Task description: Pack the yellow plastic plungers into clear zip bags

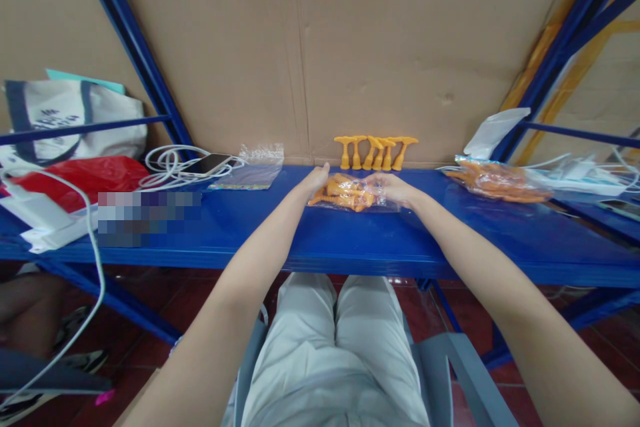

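Observation:
In the head view, a clear plastic bag point(354, 195) of orange plastic toy hammers lies on the blue shelf between my hands. My left hand point(317, 180) grips the bag at its left side, thumb uppermost. At the right end, my right hand point(391, 187) is closed on the bag's clear film, with some fingers hidden. Just behind the bag, several orange toy hammers point(373, 152) stand upright in a row against the cardboard, heads up. A flat clear bag point(255, 170) rests to the left of my hands.
At the right lie another bag of orange pieces point(500, 181) and a white power strip point(583, 177). On the left are a phone point(213, 164), coiled white cable point(167, 167), red bag point(95, 180) and canvas tote point(107, 120). Cardboard point(225, 47) walls the back. Another person's leg shows lower left.

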The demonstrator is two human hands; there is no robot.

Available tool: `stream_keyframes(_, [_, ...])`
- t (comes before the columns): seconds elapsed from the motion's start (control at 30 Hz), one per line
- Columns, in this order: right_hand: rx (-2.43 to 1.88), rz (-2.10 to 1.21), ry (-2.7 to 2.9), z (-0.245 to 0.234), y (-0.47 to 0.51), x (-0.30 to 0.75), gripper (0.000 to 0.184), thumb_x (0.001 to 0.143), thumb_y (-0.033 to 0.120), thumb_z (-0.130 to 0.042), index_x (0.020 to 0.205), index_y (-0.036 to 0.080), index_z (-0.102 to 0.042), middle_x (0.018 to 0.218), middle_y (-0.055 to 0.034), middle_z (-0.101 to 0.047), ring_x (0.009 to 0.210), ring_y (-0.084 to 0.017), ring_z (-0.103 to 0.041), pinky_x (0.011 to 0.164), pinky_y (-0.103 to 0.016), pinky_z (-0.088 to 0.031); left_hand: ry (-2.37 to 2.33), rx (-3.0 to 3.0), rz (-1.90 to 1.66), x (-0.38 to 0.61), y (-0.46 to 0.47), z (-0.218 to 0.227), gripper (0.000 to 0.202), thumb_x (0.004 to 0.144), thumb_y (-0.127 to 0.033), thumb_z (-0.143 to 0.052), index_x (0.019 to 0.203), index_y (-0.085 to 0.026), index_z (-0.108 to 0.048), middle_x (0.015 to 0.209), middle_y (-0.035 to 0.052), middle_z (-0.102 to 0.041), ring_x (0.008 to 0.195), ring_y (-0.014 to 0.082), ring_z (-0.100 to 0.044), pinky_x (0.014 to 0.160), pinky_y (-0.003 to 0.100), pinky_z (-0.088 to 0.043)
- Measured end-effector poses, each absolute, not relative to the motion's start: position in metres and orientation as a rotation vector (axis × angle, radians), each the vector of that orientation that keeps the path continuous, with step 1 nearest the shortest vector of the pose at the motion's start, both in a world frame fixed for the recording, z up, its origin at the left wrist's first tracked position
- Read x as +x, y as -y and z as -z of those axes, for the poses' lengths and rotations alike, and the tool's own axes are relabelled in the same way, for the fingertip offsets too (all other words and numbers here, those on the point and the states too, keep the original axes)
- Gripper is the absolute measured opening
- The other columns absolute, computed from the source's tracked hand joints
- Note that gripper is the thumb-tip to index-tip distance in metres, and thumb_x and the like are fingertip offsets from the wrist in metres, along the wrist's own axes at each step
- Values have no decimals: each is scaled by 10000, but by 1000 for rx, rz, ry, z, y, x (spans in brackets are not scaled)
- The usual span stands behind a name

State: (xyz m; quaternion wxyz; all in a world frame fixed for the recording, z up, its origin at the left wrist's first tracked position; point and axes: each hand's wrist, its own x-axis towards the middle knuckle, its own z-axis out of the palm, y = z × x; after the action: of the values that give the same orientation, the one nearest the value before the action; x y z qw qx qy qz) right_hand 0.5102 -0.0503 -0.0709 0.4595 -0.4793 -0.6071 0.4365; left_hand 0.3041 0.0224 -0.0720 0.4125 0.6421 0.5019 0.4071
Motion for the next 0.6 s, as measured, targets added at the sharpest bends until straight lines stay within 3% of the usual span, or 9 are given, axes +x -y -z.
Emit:
stream_keyframes(0.23, [-1073,-1214,1382,71,52,505,161,683,108,-760,808,145,-665,815,-53,-710,700,-117,-643,767,-273,-557,-1234,1488,-900,306,-2,57,245,936,-215,-487,1085,-83,-630,917,134,-729,886,261,-699,760,355,-553])
stream_keyframes(0.3, [-1087,-1185,1421,73,50,506,179,677,122,-767,824,142,-668,810,-57,-707,702,-126,-644,771,-288,-557,-1306,1515,-919,305,-2,58,279,879,-189,-589,1134,-78,-604,939,139,-723,880,267,-699,754,348,-548])
stream_keyframes(0.37, [-1127,-1096,1487,77,47,508,219,666,155,-783,856,139,-676,811,-57,-701,689,-129,-637,758,-293,-556,-1352,1522,-935,303,-4,59,436,819,-171,-669,1230,-89,-547,1002,141,-713,894,262,-697,757,332,-542])
stream_keyframes(0.5, [-1246,-872,1647,80,39,513,323,633,246,-816,907,135,-684,805,-46,-683,569,-109,-577,639,-285,-538,-1381,1615,-942,301,-8,63,517,806,-165,-668,1291,-100,-499,1125,159,-681,951,237,-678,786,298,-523])
stream_keyframes(0.6, [-1325,-703,1761,73,38,519,201,663,252,-780,803,141,-688,765,-38,-683,500,-91,-524,560,-257,-488,-1398,1711,-962,302,-9,66,498,799,-157,-652,1276,-107,-516,1205,163,-650,991,222,-661,816,285,-509])
